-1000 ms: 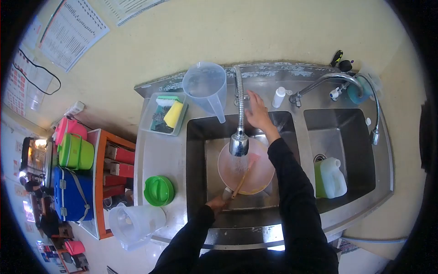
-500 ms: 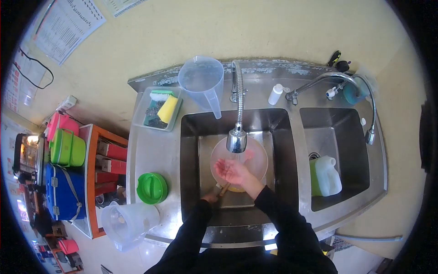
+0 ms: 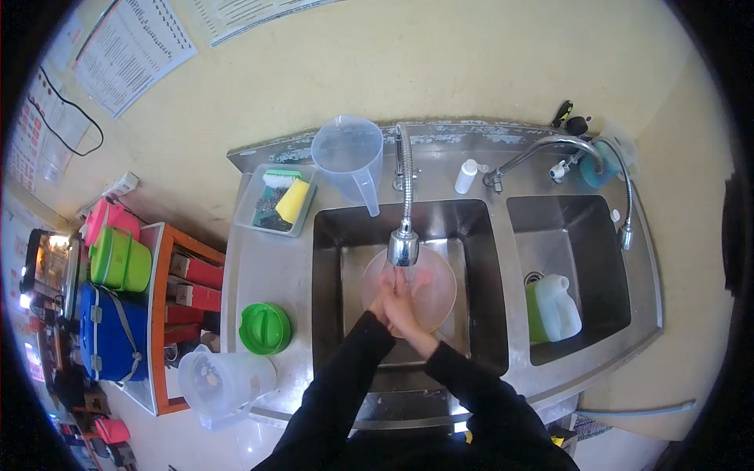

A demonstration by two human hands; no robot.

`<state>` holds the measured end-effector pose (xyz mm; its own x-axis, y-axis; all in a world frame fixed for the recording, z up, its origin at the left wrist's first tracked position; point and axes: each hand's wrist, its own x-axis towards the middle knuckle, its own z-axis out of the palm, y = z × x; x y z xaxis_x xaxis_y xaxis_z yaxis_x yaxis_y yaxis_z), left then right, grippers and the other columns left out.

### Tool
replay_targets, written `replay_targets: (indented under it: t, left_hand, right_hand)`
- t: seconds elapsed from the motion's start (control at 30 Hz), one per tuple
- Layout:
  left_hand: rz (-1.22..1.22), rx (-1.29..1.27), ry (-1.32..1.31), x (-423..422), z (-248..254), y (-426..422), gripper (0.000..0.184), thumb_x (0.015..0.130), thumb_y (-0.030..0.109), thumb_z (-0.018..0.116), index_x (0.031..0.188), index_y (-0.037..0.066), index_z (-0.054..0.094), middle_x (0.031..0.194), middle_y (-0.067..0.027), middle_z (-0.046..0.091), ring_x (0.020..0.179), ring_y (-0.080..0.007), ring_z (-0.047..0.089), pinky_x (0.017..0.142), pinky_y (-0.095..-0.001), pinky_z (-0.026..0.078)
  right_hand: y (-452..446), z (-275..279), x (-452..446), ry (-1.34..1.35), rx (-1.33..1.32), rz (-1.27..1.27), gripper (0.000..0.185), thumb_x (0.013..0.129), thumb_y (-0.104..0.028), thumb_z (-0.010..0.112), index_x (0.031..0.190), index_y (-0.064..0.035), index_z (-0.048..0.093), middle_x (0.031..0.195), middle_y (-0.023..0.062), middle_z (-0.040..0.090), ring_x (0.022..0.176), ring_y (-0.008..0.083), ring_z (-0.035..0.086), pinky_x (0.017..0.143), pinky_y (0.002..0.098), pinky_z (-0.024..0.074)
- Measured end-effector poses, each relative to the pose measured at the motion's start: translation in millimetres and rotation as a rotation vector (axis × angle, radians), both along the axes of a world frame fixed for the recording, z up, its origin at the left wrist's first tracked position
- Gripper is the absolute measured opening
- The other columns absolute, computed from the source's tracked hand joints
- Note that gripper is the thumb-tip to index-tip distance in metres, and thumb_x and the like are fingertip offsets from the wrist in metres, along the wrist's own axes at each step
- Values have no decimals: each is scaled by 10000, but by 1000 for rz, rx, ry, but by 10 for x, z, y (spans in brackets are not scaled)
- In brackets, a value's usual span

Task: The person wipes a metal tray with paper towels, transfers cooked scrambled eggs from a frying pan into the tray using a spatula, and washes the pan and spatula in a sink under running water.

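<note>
My right hand (image 3: 402, 304) is under the spout of the left faucet (image 3: 404, 248), its fingers stretched towards the spout. Pressed against its side is my left hand (image 3: 378, 308), whose fingers are mostly hidden behind the right. What looks like running water falls on the hands. Beneath them a round, pale, see-through bowl (image 3: 441, 292) sits in the left sink (image 3: 488, 314), with something pink (image 3: 424, 276) in it that I cannot make out. Neither hand shows an object in it.
Left of the sink stand a tub of sponges and scourers (image 3: 250, 206), a clear measuring jug (image 3: 345, 149), a green container (image 3: 265, 328) and a clear plastic pitcher (image 3: 228, 385). The right sink (image 3: 609, 314) holds a jug of green liquid (image 3: 559, 308). A white bottle (image 3: 466, 177) stands behind.
My left hand has risen from the wooden-looking handles low in the sink to meet the right hand. My right hand has turned from palm-up. The view has shifted slightly.
</note>
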<state>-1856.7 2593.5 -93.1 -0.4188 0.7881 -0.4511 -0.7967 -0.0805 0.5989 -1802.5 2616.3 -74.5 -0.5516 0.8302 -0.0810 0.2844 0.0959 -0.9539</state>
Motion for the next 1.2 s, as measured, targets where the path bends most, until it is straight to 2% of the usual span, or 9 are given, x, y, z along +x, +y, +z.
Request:
replay_targets:
  t: [0.17,0.3,0.43,0.57,0.7,0.8,1.03,1.13,1.2]
  left_hand:
    - [209,-137,362,40,2,299,396,968,385,345,1102,73,548,992,-72,601,883,-221,581,799,-382,466]
    - [334,-103,362,56,-241,414,367,954,432,378,1061,136,567,909,-27,594,797,-197,563,703,-379,466]
    - [110,-198,-42,223,454,291,384,948,439,387,1124,154,573,1032,-31,581,848,-183,543,718,-360,474]
    - [126,144,-207,156,530,14,394,953,423,421,1171,114,531,1034,-44,591,927,-176,565,772,-347,474]
    - [61,-152,110,332,416,296,422,957,433,395,1186,98,510,1033,-65,598,976,-191,572,803,-341,471]
    - [-277,549,-239,-203,383,284,364,962,354,396,1170,81,518,1068,-81,572,1021,-215,520,877,-329,430]
    - [689,284,-223,149,880,384,218,948,173,376,1095,149,535,1035,-71,581,949,-223,572,879,-356,456]
    - [490,281,-160,370,891,128,250,954,104,418,1174,49,521,1108,-80,579,1045,-190,545,910,-334,446]
    - [310,167,84,433,876,-125,261,956,113,442,1170,4,545,1089,-79,601,1025,-169,552,893,-317,449]
  right_hand:
    - [628,282,-59,254,-841,69,474,905,-421,450,1202,-61,530,1139,96,583,1046,220,515,846,403,436]
    - [446,202,55,319,-816,6,427,903,-439,447,1073,-73,586,1009,78,613,927,213,555,793,371,445]
    - [442,610,19,71,-735,141,463,930,-437,402,1104,-38,562,1013,110,592,937,239,563,791,366,457]
    - [-29,-217,-311,27,155,-125,476,920,-440,414,1030,-7,581,988,159,612,914,309,582,775,430,462]
    - [631,-81,90,371,-839,222,426,935,-352,424,1225,-47,486,1027,99,576,943,254,550,838,376,437]
    - [339,211,-101,218,-403,-74,384,947,-292,424,1229,-35,473,1020,93,562,940,211,542,830,345,441]
    - [629,377,-200,695,-1331,132,307,955,-122,428,1237,-17,491,1080,153,597,899,224,603,769,342,497]
    - [690,639,-215,492,-342,-47,348,979,-245,424,1224,-15,516,1055,118,616,883,191,613,740,302,504]
    - [880,939,-138,845,-671,28,353,952,-245,511,1235,-35,518,1082,83,597,942,135,572,771,254,472]
